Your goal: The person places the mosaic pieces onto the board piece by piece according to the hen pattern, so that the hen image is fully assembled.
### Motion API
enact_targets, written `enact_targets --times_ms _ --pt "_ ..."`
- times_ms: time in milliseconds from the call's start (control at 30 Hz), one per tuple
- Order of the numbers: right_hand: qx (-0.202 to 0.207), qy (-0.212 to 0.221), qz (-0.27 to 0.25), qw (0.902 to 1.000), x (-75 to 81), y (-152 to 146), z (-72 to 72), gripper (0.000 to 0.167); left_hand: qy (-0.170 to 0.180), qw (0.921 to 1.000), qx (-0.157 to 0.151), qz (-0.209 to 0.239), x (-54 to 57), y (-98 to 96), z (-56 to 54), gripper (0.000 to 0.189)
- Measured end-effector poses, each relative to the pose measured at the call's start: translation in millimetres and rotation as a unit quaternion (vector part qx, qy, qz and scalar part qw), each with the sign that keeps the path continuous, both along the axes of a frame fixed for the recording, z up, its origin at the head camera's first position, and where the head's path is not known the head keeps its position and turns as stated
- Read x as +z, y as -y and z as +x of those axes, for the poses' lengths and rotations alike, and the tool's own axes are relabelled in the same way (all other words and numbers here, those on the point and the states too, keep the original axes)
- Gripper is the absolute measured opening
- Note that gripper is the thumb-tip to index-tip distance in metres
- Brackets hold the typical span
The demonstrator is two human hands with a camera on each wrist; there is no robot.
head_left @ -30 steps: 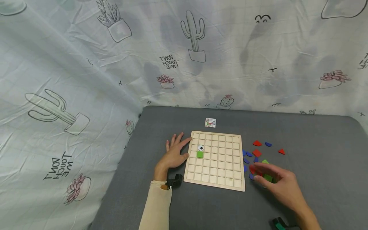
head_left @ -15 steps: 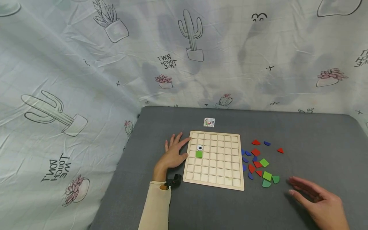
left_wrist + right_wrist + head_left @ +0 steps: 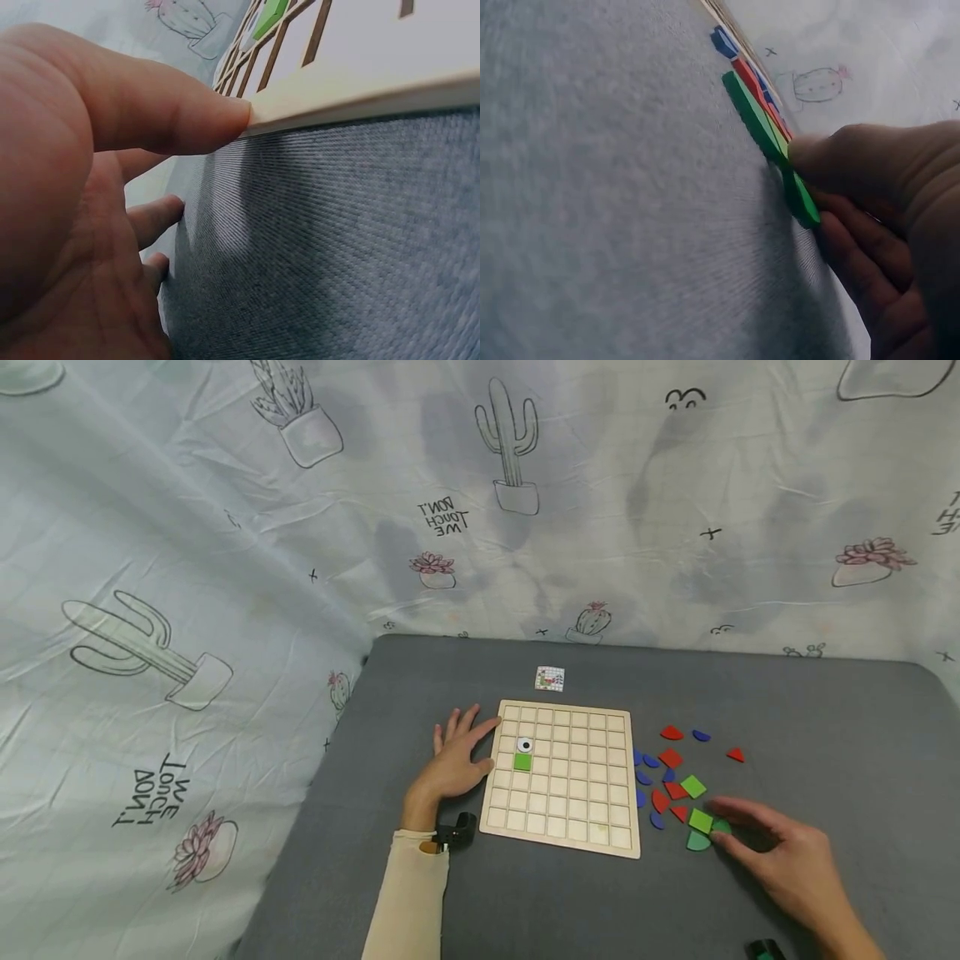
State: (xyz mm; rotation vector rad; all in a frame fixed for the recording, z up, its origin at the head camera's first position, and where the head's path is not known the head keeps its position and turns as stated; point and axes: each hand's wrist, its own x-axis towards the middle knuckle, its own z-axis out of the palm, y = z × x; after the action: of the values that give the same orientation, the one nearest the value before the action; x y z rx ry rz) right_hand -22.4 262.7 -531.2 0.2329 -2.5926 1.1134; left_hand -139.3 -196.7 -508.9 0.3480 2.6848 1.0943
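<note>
**Right hand (image 3: 787,856) at dark green piece (image 3: 722,827)**

Cloth backdrop (image 3: 153,693): mirrored "TOUCH" legible. Left hand (image 3: 450,768): fingers spread, thumb touching pale wooden grid board (image 3: 576,787). Board carries eye tile (image 3: 525,745), green square (image 3: 522,762). Flat red/blue pieces (image 3: 671,757) beside it, woven grey surface (image 3: 540,902). Right fingers narrow around the smooth dark green piece; can't tell if gripped.

The person's left hand (image 3: 447,768) and right hand (image 3: 798,860) are ungloved. On the left, a plain, long cream sleeve (image 3: 408,893) with soft creases ends at the wrist, where a small, rounded black device (image 3: 465,832) sits on a narrow black band (image 3: 443,836). At the near right, a black unit with a green patch (image 3: 765,952) shows only partly beside the bare forearm (image 3: 846,920).
</note>
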Motion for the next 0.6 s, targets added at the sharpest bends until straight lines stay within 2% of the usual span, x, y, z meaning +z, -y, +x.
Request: enact_targets --times_ms 167,600 --pt "-0.009 -0.019 0.048 0.9986 -0.2 3 -0.5 0.054 0.001 1.0000 0.002 0.001 0.7 0.3 -0.1 0.070" --pt "-0.023 -0.027 0.057 0.9977 -1.8 13 -4.6 0.049 0.003 1.0000 0.001 -0.003 -1.0 -0.7 -1.8 0.071"
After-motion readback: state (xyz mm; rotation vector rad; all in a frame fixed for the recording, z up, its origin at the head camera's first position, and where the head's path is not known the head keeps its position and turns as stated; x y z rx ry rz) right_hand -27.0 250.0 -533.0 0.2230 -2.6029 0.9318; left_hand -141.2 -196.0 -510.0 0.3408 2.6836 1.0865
